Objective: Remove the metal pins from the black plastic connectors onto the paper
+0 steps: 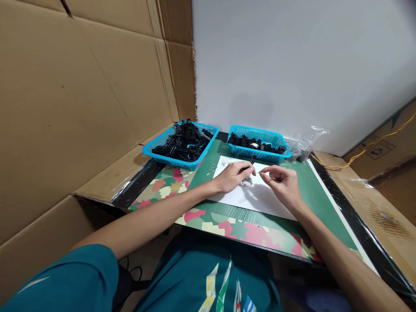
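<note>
My left hand (232,177) is closed around a small black plastic part (253,160), whose end sticks out past the fingers. To its right, my right hand (282,183) pinches with thumb and forefinger; whatever lies between the tips is too small to name. Both hands are over a white sheet (260,200). A pile of tiny silvery metal pieces (246,182) lies on that sheet, just below the left fingers. More small pieces (223,163) are scattered at the sheet's far left corner.
Beyond the hands stand two blue plastic baskets, the left basket (191,165) and the right basket (256,154), both holding black parts. A clear plastic bag (300,147) sits beside the right one. Cardboard (81,86) walls the left side. A yellow cable (360,154) runs at right.
</note>
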### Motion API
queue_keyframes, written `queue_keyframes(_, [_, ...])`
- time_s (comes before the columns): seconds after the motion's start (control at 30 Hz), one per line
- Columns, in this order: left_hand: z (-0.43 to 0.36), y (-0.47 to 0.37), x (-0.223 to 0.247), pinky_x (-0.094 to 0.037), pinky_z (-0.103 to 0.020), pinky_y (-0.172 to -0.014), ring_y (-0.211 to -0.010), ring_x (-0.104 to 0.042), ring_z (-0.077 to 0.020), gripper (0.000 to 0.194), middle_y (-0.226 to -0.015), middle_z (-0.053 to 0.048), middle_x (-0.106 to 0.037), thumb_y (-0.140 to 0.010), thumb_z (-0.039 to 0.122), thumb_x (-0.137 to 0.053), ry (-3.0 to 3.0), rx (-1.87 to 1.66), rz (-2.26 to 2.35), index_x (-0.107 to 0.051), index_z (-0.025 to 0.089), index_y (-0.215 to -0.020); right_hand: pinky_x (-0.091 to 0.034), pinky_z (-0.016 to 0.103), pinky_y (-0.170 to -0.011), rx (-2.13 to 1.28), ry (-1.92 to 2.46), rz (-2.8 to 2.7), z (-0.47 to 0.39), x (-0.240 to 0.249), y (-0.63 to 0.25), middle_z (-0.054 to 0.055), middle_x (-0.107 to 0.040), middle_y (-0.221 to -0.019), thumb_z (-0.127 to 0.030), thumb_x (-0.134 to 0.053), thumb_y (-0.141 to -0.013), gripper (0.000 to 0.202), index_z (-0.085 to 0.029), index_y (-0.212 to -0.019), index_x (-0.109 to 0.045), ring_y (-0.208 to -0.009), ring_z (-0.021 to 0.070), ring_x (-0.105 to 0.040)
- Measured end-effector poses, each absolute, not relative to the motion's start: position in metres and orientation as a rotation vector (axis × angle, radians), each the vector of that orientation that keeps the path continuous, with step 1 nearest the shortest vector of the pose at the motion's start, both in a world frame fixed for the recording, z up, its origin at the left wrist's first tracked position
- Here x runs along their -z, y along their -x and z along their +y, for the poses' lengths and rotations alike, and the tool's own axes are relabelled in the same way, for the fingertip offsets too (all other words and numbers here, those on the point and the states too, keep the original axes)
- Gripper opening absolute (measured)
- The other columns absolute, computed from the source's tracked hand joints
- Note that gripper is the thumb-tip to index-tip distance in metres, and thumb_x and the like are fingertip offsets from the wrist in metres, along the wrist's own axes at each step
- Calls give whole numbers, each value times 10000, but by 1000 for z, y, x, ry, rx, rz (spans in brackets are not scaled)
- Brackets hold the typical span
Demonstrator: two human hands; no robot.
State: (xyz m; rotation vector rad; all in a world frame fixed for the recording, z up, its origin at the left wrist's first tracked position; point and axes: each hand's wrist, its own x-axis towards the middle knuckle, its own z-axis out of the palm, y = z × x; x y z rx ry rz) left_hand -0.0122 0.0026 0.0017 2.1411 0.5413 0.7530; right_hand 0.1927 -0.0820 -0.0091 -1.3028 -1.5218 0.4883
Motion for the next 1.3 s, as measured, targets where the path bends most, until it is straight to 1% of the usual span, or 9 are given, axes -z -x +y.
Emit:
queue_keyframes(0.13, [0,17,-5,-475,-307,-790,-846,-611,-165,319,-1002,-42,-659,-1096,411,-437,-2134,-794,540,-592,209,-1288,-240,296,-516,-230,1288,-1568,-87,8,-192,-58,-333,-550,-379,-701,-896,218,-190,-848,-798,-524,116,-275])
queue_keyframes(0.27, [-1,16,-6,-494,-315,-799,-843,-618,-168,543,-1060,-56,-661,-1036,361,-588,-2107,-837,480,-406,241,-1533,-333,286,-502,38,1259,-1640,-89,10,-189,-37,-447,-537,-335,-652,-910,205,-214,-818,-789,-488,117,-354])
queue_keyframes(0.33, [-1,15,-6,-491,-314,-768,-788,-599,-162,524,-991,-40,-677,-1015,329,-615,-2116,-821,485,-472,218,-1507,-370,286,-505,131,1248,-1675,-89,10,-188,-22,-497,-531,-330,-633,-923,227,-221,-792,-783,-475,122,-398])
queue_keyframes(0.43, [2,14,-6,-495,-307,-764,-805,-615,-166,334,-982,-56,-718,-988,293,-641,-2152,-800,482,-665,161,-1295,-388,279,-515,203,1212,-1752,-87,12,-188,-17,-510,-513,-309,-623,-943,247,-220,-781,-787,-463,122,-431])
queue_keyframes(0.53, [5,14,-3,-488,-290,-759,-808,-626,-161,269,-956,-58,-742,-966,258,-667,-2224,-781,468,-735,146,-1201,-371,268,-517,242,1184,-1822,-86,14,-190,-14,-524,-513,-282,-616,-960,255,-211,-814,-813,-464,116,-440])
queue_keyframes(0.67, [7,15,0,-465,-277,-724,-777,-621,-157,307,-914,-46,-754,-936,226,-698,-2290,-762,506,-756,154,-1229,-352,275,-534,227,1247,-1901,-85,17,-192,-3,-540,-521,-285,-588,-973,279,-216,-882,-842,-484,124,-445])
queue_keyframes(0.93, [7,16,-2,-466,-263,-751,-816,-653,-163,279,-940,-43,-773,-918,163,-689,-2296,-744,427,-776,153,-1183,-343,273,-552,193,1161,-2023,-82,23,-195,15,-612,-571,-199,-572,-950,272,-210,-851,-825,-513,130,-483])
queue_keyframes(1.13, [8,17,-3,-463,-258,-734,-787,-639,-155,247,-915,-31,-769,-909,188,-695,-2298,-712,410,-786,162,-1137,-364,287,-593,202,1161,-2101,-82,26,-196,31,-691,-645,-177,-574,-966,259,-224,-856,-804,-569,147,-521])
queue_keyframes(1.3, [11,16,-2,-446,-257,-707,-777,-632,-161,279,-901,-33,-765,-917,234,-693,-2333,-718,475,-775,150,-1170,-346,305,-597,371,1183,-2163,-84,18,-193,31,-675,-635,-185,-526,-1036,300,-208,-906,-795,-599,159,-500])
